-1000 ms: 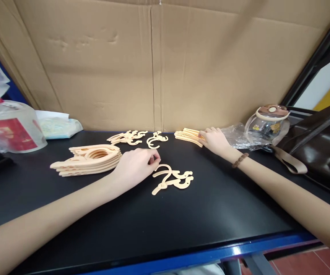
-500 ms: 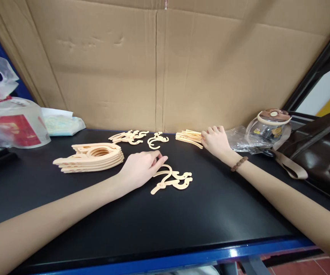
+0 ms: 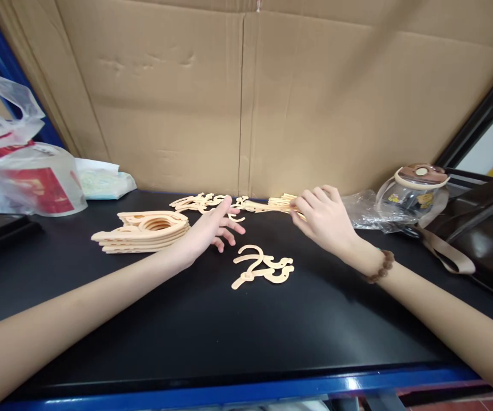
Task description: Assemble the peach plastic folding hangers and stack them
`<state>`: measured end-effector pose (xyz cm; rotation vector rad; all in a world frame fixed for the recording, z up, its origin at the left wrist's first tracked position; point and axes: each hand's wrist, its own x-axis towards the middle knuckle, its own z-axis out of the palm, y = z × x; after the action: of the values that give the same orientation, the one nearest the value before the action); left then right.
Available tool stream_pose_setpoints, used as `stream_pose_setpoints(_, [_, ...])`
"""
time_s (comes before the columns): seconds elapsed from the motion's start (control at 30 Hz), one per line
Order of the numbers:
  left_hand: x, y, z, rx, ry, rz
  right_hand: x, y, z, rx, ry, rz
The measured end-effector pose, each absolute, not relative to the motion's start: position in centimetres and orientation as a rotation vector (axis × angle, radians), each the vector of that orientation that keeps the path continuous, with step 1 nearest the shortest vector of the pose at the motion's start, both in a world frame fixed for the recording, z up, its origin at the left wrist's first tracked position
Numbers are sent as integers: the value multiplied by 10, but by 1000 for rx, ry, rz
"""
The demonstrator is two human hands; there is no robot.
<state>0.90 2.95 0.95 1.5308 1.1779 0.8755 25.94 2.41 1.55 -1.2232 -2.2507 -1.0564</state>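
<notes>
My left hand [image 3: 214, 231] has its fingers spread and holds nothing. It hovers just right of a stack of peach plastic folding hangers [image 3: 143, 234]. My right hand [image 3: 321, 217] pinches a long, thin peach hanger arm [image 3: 267, 208], which points left. Behind it lies a pile of similar strips [image 3: 281, 201], partly hidden by the held one. In front, between my hands, a hook with small curved pieces [image 3: 257, 269] lies loosely together on the black table. More hook-shaped parts [image 3: 199, 201] lie at the back, partly covered by my left hand.
Clear plastic wrap [image 3: 360, 211] and a transparent lidded jug [image 3: 420, 191] stand at the right, beside a dark brown bag [image 3: 481, 222]. To the left are a plastic carrier bag [image 3: 36, 177] and a tissue pack [image 3: 107, 182]. Cardboard [image 3: 164, 97] walls off the back.
My right hand has drawn a hanger arm from the strip pile, moving slightly nearer. My left hand has left the front hook pieces, moved back and opened. The view has shifted slightly.
</notes>
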Motion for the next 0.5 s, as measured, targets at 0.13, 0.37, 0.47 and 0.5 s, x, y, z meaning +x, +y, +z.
stream_pose_setpoints(0.13, [7,24,16,1532,1088,911,241,10,12,-1028,-2388,-1075])
stream_pose_setpoints(0.37, [5,34,-2,1885,1211,840,245,15,4,-1015,-2450,-760])
stream_pose_setpoints(0.47, [3,37,-6,2062,1267,849,250,23,1,-1045,-2448,-647])
stream_pose_setpoints(0.5, [3,36,-6,2125,1291,860,251,25,-1,-1067,-2451,-610])
